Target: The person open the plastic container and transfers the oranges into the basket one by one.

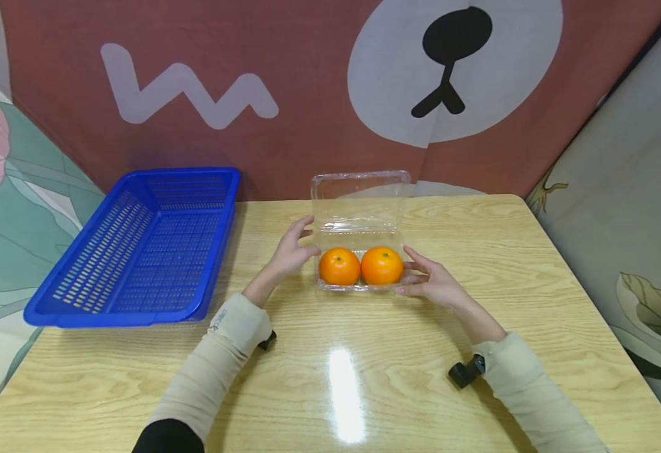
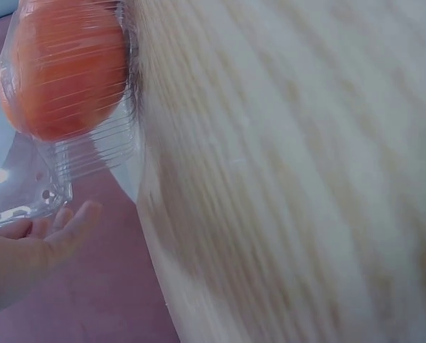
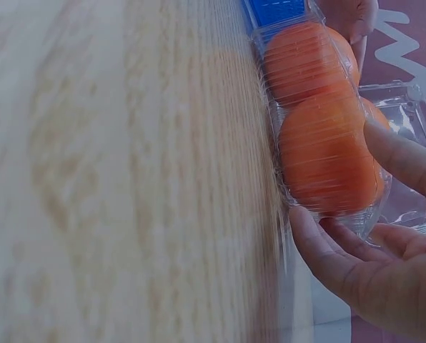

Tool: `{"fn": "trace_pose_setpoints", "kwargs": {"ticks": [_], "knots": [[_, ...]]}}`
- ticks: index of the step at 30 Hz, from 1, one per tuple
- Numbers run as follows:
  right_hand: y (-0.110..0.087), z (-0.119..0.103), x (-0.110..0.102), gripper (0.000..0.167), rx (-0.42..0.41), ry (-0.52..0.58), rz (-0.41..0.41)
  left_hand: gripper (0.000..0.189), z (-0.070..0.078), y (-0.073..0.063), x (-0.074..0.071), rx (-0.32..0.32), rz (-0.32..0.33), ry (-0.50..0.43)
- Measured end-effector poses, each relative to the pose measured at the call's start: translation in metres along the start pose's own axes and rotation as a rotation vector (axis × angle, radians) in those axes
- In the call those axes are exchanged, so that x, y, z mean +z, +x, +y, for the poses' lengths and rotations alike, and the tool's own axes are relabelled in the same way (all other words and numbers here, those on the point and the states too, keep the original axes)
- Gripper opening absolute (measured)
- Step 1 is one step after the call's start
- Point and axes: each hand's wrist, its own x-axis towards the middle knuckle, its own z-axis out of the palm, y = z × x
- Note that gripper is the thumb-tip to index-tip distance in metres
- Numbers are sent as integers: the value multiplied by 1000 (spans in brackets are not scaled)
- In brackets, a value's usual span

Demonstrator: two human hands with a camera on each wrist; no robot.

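Observation:
A clear plastic clamshell box lies on the table, its lid raised at the back. Two oranges sit side by side in its base. My left hand is at the box's left side, fingers spread and loosely bent; in the left wrist view those fingertips are near a corner of the clear plastic. On the other side, my right hand touches the right end of the base with spread fingers. The right wrist view shows fingertips against the plastic beside the nearer orange.
A blue plastic basket with slotted walls stands on the left of the wooden table. Behind the table hangs a brown cloth with a printed bear face. Dark wrist cameras are worn at both cuffs.

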Motion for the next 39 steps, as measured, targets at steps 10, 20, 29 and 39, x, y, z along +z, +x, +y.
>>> {"fn": "trace_pose_setpoints", "kwargs": {"ticks": [10, 20, 29, 39], "knots": [[0, 1, 0, 90, -8, 0, 0, 69, -3, 2, 2, -21, -29, -33], [0, 2, 0, 91, -9, 11, 1, 69, -4, 0, 5, -1, -46, -16], [-1, 0, 1, 90, -2, 15, -1, 65, -6, -3, 4, 23, -33, -7], [0, -1, 1, 91, 11, 35, -1, 55, 0, -14, -2, 67, -31, 15]]}}
